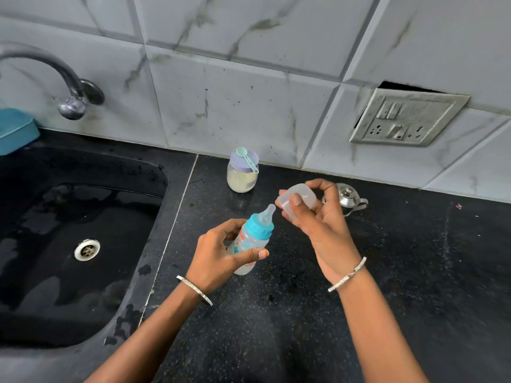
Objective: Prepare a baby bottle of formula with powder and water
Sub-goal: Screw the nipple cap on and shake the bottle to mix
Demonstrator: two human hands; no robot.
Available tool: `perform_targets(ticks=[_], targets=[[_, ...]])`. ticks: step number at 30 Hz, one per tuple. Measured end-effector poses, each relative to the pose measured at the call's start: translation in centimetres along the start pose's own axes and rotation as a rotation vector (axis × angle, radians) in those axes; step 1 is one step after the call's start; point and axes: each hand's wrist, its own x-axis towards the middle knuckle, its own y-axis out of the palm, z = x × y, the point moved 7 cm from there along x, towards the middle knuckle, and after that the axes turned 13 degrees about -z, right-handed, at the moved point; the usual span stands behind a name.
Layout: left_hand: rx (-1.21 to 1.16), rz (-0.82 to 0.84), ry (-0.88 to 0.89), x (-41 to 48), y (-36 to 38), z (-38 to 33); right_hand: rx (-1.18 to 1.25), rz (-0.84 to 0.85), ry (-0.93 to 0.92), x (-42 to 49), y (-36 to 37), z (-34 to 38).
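Your left hand (221, 251) grips the baby bottle (250, 241) around its body, tilted above the counter (414, 272) near the sink-side edge, probably to keep it steady. Your right hand (312, 214) pinches the clear cap (300, 199) just beside the teat. The powder jar (242, 174) waits at the back edge, its scoop (247, 158) on the lid.

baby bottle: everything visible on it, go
The baby bottle: clear plastic body with coloured print, teal screw collar, translucent teat fitted, cap off. Tilted, teat pointing up and right toward the cap in the right hand. The left hand grips its lower body, holding it above the black counter. Contents unclear.
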Motion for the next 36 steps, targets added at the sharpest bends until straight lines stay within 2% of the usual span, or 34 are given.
perform_targets(ticks=[7,17,22,27,32,36], targets=[[-0.048,0.010,0.062,-1.4,-0.3,-1.6,-0.247,0.085,-0.132,-2.5,1.2,-0.4],[-0.121,0.001,0.138,-3.5,-0.8,-3.8,-0.313,0.065,-0.154,-5.5,1.1,-0.3],[-0.291,0.125,0.037,-4.1,-0.2,-3.7,-0.414,0.089,-0.236,-7.2,0.3,0.1],[-0.445,0.322,-0.076,-4.4,0.1,-4.5,-0.723,0.228,-0.334,-8.7,0.1,1.2],[-0.492,0.390,-0.180,-4.6,0.6,-4.7,-0.957,0.173,-0.428,-9.3,0.8,1.9],[-0.514,0.426,-0.218,-5.1,1.1,-5.1,-1.001,0.109,-0.452,-10.0,1.2,1.4]])
